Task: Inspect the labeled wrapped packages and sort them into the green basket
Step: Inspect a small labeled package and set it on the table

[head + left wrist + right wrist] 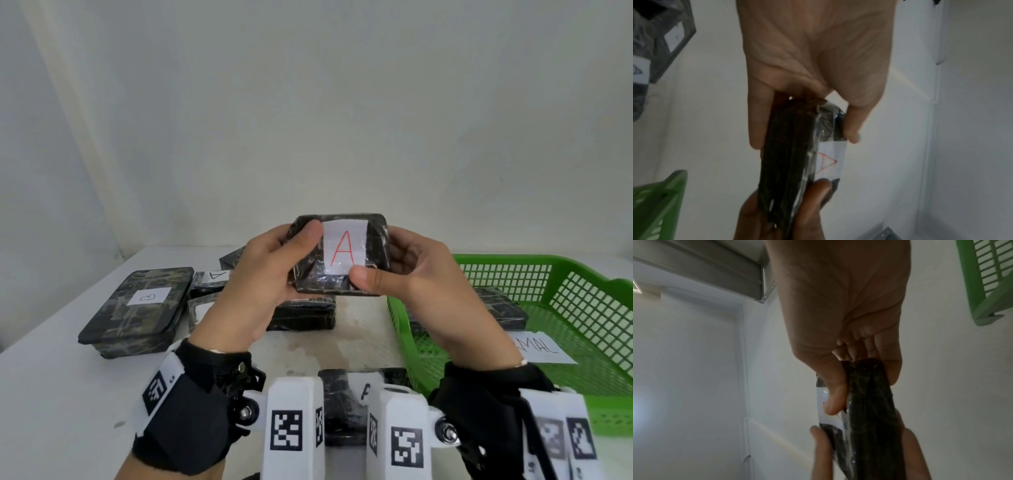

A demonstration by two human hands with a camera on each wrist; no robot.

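Both hands hold up one dark wrapped package (342,253) in front of the wall, its white label with a red "A" (343,251) facing me. My left hand (274,270) grips its left side, thumb on the front. My right hand (407,274) grips the right side, thumb at the lower front edge. The left wrist view shows the package (789,162) edge-on between thumb and fingers; so does the right wrist view, package (869,410). The green basket (565,308) sits at the right with one dark package (500,308) inside.
On the white table (68,394) lie a large package labelled "B" (137,308), several more dark packages behind my left hand (305,315), and one near the front edge (342,404). A paper note (541,346) lies in the basket.
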